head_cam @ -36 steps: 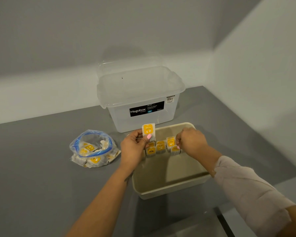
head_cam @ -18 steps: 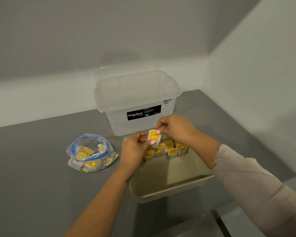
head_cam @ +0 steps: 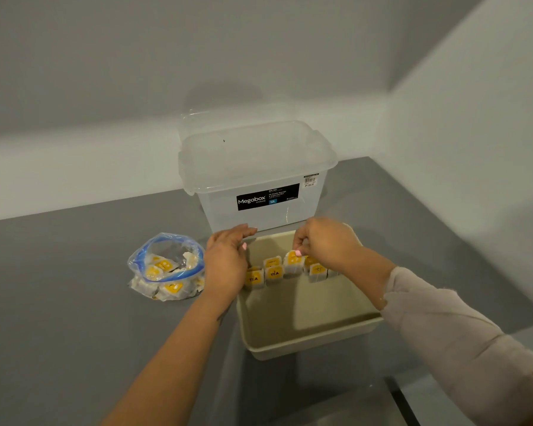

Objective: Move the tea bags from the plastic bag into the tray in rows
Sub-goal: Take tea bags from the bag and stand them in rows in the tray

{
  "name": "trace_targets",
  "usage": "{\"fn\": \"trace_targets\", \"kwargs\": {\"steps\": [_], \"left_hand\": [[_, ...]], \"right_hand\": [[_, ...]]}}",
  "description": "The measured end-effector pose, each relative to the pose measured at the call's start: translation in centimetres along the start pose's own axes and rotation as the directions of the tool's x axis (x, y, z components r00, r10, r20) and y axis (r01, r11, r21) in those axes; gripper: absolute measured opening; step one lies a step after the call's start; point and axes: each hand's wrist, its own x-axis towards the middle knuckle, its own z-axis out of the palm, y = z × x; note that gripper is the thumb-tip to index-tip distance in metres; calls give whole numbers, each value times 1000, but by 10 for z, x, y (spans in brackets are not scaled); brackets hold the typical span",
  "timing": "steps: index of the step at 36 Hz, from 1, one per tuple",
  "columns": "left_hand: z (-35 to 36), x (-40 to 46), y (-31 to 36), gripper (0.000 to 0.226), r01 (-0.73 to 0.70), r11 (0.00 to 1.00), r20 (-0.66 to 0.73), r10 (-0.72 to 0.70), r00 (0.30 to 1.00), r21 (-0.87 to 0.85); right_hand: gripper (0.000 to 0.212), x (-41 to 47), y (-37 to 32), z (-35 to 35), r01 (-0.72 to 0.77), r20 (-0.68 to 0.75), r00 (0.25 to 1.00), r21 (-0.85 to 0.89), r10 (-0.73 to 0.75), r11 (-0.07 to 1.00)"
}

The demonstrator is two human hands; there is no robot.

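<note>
Dim, even overhead light, soft shadows on the table (head_cam: 59, 302), wide-angle bending at edges, slight blur.

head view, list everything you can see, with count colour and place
tea bags in tray: about seven, white with yellow labels, standing in rows at the tray's far end
tray: one, beige, on the table in front of the box
plastic bag: one, clear with blue zip, left of the tray, holds more tea bags
storage box: one, clear, lidded, behind the tray
table: one, grey
sleeve: one, pale pink, right forearm
left hand: open, at the tray's left edge
right hand: pinches held tea bag in the row
</note>
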Motion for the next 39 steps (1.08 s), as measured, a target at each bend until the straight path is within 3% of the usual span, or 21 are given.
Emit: {"fn": "trace_targets", "kwargs": {"steps": [3, 10, 39], "left_hand": [[1, 0, -9, 42, 12, 1000, 2, -12, 1000, 25], [6, -4, -17, 45, 8, 1000, 0, -8, 1000, 4], [8, -2, -21, 37, 23, 998, 44, -21, 999, -53]], "right_hand": [[13, 1, 1, 10, -11, 32, 999, -130, 15, 992], [14, 6, 4, 27, -15, 96, 995, -235, 38, 972], [16, 11, 9, 36, -71, 120, 988, -183, 94, 981]]}}
